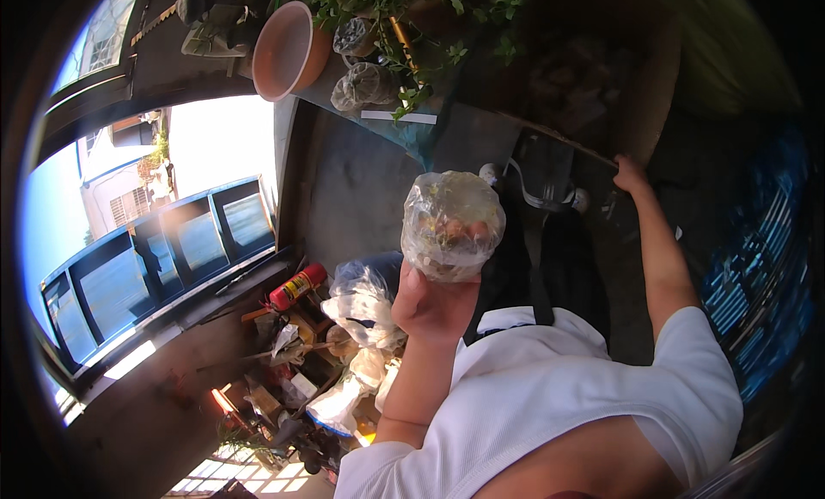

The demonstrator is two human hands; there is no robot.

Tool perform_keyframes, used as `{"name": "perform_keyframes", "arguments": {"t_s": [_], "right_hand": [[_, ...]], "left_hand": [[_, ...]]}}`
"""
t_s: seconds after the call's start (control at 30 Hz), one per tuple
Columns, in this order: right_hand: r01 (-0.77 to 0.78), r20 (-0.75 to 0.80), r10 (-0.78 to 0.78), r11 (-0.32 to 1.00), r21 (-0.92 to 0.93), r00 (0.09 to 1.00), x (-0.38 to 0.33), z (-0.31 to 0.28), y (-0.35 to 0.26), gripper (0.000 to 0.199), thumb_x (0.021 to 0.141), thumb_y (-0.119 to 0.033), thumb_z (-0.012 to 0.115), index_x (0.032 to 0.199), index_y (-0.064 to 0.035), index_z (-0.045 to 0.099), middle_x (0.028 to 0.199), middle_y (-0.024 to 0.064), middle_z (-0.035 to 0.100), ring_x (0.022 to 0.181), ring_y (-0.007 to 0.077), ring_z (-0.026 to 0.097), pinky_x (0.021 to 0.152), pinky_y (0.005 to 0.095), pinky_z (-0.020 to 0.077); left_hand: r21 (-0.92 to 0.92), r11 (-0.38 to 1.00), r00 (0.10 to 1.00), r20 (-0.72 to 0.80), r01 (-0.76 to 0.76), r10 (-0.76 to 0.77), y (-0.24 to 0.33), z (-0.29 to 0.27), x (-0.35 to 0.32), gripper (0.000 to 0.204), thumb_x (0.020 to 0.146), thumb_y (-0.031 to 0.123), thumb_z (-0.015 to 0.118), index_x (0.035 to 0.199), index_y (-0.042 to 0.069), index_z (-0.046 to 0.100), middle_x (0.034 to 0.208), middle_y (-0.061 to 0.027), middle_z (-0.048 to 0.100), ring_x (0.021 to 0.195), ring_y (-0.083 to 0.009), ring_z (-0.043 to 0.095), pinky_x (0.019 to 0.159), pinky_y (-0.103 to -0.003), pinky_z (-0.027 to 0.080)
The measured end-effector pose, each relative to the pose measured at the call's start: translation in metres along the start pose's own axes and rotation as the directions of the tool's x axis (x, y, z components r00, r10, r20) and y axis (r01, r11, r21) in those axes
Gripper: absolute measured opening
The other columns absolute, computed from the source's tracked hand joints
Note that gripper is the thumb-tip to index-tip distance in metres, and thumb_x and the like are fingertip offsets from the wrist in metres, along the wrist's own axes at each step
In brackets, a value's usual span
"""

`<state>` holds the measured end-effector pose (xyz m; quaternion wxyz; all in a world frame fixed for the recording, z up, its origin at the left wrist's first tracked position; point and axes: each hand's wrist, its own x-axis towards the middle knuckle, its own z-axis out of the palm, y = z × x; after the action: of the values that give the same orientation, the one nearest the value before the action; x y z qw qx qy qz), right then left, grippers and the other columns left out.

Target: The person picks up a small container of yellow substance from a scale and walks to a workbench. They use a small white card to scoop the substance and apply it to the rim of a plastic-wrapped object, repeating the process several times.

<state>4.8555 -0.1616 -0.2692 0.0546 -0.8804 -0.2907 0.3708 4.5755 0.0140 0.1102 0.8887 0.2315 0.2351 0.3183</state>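
Note:
My left hand (pixel 436 303) is closed around a rounded, see-through plastic bundle (pixel 453 220), raised in front of my body. It looks like a crinkled clear bag with pale yellowish and brownish bits inside; what they are I cannot make out. Part of my fingers shows dimly through the plastic. Off to the right, my right arm is stretched out, and my right hand (pixel 631 173) grips the near edge of a big brown cardboard box (pixel 663 112). The box's inside is dark, with vague crumpled shapes in it.
Ahead stand a pink-orange basin (pixel 284 52), leafy green plants (pixel 378 5) and clear plastic bags (pixel 363 86). On the left are a red fire extinguisher (pixel 297 287), white bags (pixel 365 314) and piled clutter beneath a bright window. Shiny blue material (pixel 760 267) lies at right.

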Motion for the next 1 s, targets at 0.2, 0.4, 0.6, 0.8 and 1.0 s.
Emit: {"name": "perform_keyframes", "arguments": {"t_s": [0.2, 0.4, 0.6, 0.8, 1.0], "right_hand": [[-0.191, -0.157, 0.158, 0.956, -0.222, 0.975, 0.02, -0.01, 0.013, 0.026, 0.086, -0.007, 0.047, 0.11, -0.0098, 0.056, 0.111, 0.0153, 0.057, 0.1, 0.0336, 0.057, 0.077, 0.0441, 0.0504], [-0.076, 0.019, 0.089, 0.929, -0.361, 0.996, -0.029, -0.027, -0.067, 0.057, 0.076, -0.019, 0.07, 0.127, -0.0123, 0.045, 0.127, 0.0129, 0.045, 0.106, 0.0335, 0.054, 0.08, 0.0432, 0.0492], [-0.057, -0.558, 0.146, 0.983, 0.175, 0.817, -0.067, 0.018, -0.081, 0.058, 0.065, -0.026, 0.081, 0.112, -0.0086, 0.051, 0.114, 0.0115, 0.05, 0.096, 0.0296, 0.056, 0.072, 0.0393, 0.0501], [0.425, -0.369, 0.396, -0.061, 0.903, 0.841, -0.184, -0.048, -0.187, 0.017, 0.079, -0.01, 0.071, 0.078, -0.0076, 0.055, 0.066, -0.0012, 0.055, 0.058, 0.0065, 0.05, 0.054, 0.0201, 0.04], [0.742, -0.626, 0.416, -0.225, 0.632, 0.66, -0.329, -0.097, -0.242, 0.023, 0.075, -0.003, 0.071, 0.064, -0.0075, 0.051, 0.072, 0.0033, 0.055, 0.061, 0.0095, 0.051, 0.057, 0.0223, 0.0419]], "left_hand": [[-0.241, 0.968, 0.997, -0.001, 0.073, -0.076, 0.02, -0.02, 0.0, 0.061, 0.083, 0.042, 0.055, 0.13, 0.005, 0.042, 0.125, -0.0054, 0.051, 0.097, -0.022, 0.051, 0.098, -0.041, 0.031], [-0.346, 0.916, 0.978, 0.112, 0.204, -0.176, 0.052, -0.036, 0.019, 0.061, 0.084, 0.051, 0.051, 0.134, 0.017, 0.042, 0.135, -0.0105, 0.044, 0.125, -0.0312, 0.04, 0.103, -0.049, 0.029], [-0.256, 0.91, 0.914, 0.333, 0.325, -0.233, 0.089, -0.055, 0.056, 0.058, 0.086, 0.049, 0.047, 0.133, 0.016, 0.042, 0.126, -0.0091, 0.052, 0.115, -0.0252, 0.051, 0.093, -0.045, 0.042], [-0.285, 0.718, 0.739, 0.492, 0.636, -0.46, 0.13, -0.091, 0.107, 0.072, 0.086, 0.058, 0.044, 0.138, 0.009, 0.035, 0.141, -0.0144, 0.036, 0.128, -0.0323, 0.036, 0.104, -0.053, 0.028], [-0.126, 0.603, 0.531, 0.636, 0.787, -0.56, 0.12, -0.064, 0.129, 0.062, 0.088, 0.048, 0.049, 0.137, 0.012, 0.038, 0.142, -0.0136, 0.035, 0.13, -0.0305, 0.035, 0.102, -0.051, 0.035]]}}
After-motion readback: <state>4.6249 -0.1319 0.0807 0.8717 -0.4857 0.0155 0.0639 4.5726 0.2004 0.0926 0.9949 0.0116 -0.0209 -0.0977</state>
